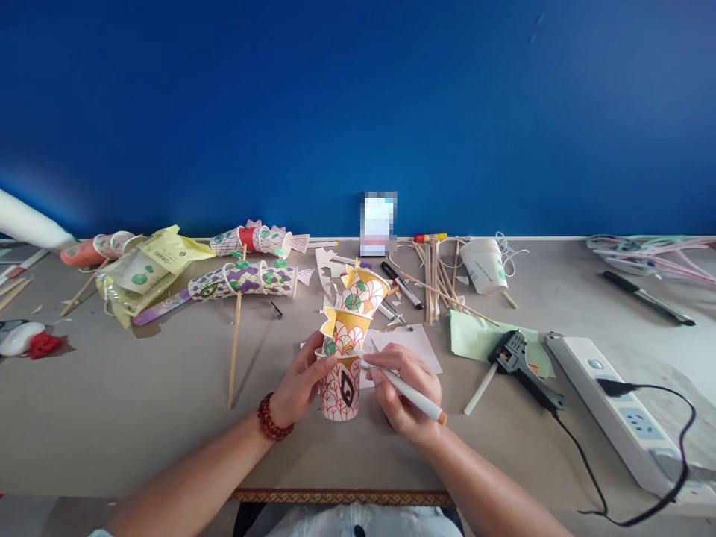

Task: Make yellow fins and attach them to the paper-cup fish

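Observation:
A chain of three decorated paper cups (347,328) stands tilted in front of me, drawn with red scales, a dark eye on the lowest cup and yellow paper fins. My left hand (305,380) is wrapped round the left side of the lowest cup. In my right hand (407,388) is a white marker (412,395) with an orange end, its tip close to the rim of the lowest cup. Whether the tip touches the cup I cannot tell. White paper (428,347) lies on the table behind my right hand.
Behind the cups a phone (378,224) leans on the blue wall. Finished-looking cup fish (246,280) on sticks lie left, beside a yellow packet (162,261). Wooden sticks (432,283) and stacked cups (484,265) stand back right. A glue gun (526,369) and corded power strip (615,410) lie right.

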A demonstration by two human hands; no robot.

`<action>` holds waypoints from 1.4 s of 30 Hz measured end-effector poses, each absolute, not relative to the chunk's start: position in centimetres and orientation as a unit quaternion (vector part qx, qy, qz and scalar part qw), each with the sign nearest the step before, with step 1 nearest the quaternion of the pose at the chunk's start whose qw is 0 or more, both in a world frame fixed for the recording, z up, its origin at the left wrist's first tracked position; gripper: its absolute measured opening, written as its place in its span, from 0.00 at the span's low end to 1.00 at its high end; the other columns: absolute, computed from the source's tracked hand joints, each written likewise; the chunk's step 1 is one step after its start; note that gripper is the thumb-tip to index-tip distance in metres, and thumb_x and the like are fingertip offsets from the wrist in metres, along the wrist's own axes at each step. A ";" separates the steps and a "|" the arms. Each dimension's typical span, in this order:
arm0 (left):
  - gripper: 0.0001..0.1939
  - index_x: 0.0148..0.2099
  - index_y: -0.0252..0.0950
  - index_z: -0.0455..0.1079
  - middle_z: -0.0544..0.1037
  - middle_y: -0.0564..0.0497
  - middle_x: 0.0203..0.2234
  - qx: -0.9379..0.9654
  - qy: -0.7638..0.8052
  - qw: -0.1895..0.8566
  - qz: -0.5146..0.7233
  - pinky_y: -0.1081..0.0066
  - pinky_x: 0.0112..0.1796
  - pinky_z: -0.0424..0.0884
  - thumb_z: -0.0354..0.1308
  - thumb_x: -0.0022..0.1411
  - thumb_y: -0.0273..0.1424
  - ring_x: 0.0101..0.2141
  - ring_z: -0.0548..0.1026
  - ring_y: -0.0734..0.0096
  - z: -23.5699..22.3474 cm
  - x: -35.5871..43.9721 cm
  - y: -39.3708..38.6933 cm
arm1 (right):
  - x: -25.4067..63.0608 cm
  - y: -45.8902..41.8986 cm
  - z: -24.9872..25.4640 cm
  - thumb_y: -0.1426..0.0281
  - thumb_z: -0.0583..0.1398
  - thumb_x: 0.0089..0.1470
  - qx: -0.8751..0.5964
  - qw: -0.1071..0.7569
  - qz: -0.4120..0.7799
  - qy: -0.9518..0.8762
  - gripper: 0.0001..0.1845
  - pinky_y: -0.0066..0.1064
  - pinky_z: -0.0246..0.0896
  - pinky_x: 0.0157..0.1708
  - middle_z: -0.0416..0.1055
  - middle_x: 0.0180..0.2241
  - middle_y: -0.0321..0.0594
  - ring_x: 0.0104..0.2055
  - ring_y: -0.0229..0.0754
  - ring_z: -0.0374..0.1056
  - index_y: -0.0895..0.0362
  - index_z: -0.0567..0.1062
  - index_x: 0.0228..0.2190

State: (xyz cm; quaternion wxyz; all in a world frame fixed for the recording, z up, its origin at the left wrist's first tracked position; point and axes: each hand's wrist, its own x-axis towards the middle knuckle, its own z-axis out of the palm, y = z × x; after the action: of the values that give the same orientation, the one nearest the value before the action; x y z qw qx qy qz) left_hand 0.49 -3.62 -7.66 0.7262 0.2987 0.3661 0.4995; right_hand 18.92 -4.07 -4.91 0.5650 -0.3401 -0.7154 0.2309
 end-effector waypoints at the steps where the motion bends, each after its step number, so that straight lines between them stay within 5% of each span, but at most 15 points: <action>1: 0.14 0.43 0.39 0.74 0.80 0.54 0.32 0.300 0.365 0.726 0.500 0.72 0.34 0.73 0.70 0.55 0.37 0.32 0.77 0.69 -7.7 0.5 -3.6 | 18.9 -4.1 -4.9 0.78 0.57 0.55 -0.340 0.567 0.232 -0.714 0.13 0.34 0.64 0.28 0.75 0.27 0.40 0.27 0.42 0.68 0.55 0.76 0.41; 42: 0.14 0.44 0.42 0.74 0.81 0.52 0.34 0.302 0.376 0.729 0.486 0.69 0.35 0.74 0.69 0.56 0.37 0.34 0.79 0.64 -7.9 0.3 -3.7 | 19.0 -4.2 -4.8 0.75 0.57 0.57 -0.360 0.556 0.225 -0.715 0.10 0.35 0.66 0.27 0.76 0.27 0.41 0.27 0.43 0.69 0.55 0.76 0.39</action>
State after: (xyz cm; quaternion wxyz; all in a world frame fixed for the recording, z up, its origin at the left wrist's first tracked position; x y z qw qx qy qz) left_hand 0.32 -3.70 -7.87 0.7286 0.3016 0.3763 0.4864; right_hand 19.00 -4.23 -4.79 0.5556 -0.3597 -0.7151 0.2247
